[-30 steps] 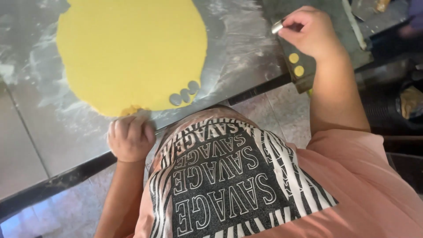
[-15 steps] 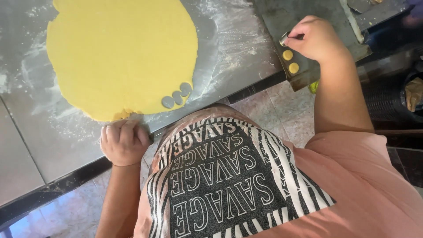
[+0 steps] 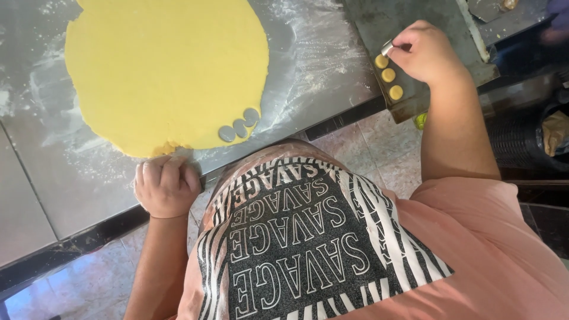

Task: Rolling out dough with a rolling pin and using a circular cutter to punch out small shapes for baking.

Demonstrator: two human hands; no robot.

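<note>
Dough rounds (image 3: pixel 388 76) on the dark tray (image 3: pixel 415 24) — right hand (image 3: pixel 428 52) pinching a small metal cutter (image 3: pixel 387 47) beside them, left hand (image 3: pixel 166 186) curled at the bench (image 3: pixel 320 71) edge.

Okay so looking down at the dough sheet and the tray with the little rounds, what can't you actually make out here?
Head view only:
- Dough sheet: its top is cut off by the frame edge.
- Small metal cutter: mostly hidden inside the right hand.
- Left hand: curled at the counter edge; anything under the fingers is hidden.
- Dark tray: far end cut off; beyond it is blurred.
</note>
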